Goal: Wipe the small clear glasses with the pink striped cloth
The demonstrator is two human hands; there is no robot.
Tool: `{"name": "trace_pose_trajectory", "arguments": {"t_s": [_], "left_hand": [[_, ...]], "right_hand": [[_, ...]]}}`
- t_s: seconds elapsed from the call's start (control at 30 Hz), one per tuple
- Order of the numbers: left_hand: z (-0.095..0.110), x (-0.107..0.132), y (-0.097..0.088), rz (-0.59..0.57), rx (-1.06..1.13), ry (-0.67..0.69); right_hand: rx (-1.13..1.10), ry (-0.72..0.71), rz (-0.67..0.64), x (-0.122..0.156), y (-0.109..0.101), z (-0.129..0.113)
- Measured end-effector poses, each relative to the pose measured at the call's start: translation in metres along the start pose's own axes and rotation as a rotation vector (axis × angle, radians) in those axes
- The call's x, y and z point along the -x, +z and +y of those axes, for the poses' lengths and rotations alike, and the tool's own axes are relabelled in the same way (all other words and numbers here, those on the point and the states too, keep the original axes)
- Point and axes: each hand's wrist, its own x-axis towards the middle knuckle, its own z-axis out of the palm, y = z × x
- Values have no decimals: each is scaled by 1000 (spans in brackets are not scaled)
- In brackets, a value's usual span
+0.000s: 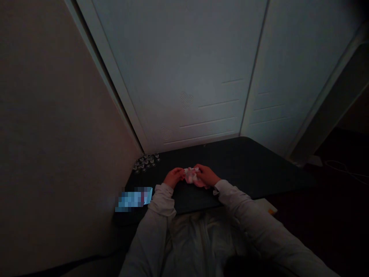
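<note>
Both of my hands meet over a small pink and white piece of cloth or paper (190, 175) on a dark table (245, 165). My left hand (173, 177) pinches its left edge with curled fingers. My right hand (205, 175) grips its right side, fingers closed over it. The room is dim, so what the pink thing is stays unclear. My sleeves are pale grey.
A cluster of small shiny objects (146, 162) lies at the table's back left corner. A light blue packet (134, 199) sits at the front left edge. A beige wall stands to the left and pale cabinet doors (201, 77) behind the table.
</note>
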Motion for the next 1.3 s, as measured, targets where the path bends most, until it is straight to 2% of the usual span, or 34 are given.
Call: {"name": "trace_pose_trajectory", "arguments": {"t_s": [0.33,0.53,0.67,0.8,0.9,1.1,1.3], "left_hand": [[-2,-2,-1,19,8,-5],[0,0,-3,93,181,-37],[0,-1,-9,91,302,-36],[1,1,-7,41,334,-32],[2,4,-2,-19,252,-41],[3,6,4,-54,146,-58],[1,3,2,9,190,-60]], "right_hand": [[-18,-9,-5,-1,1,3],[-77,-2,182,-4,-2,6],[-132,-107,282,-4,-5,4],[-15,-213,334,-2,-5,-2],[41,-212,287,0,-3,-7],[-151,-172,42,1,0,-8],[-108,-247,28,-3,5,-10]]}}
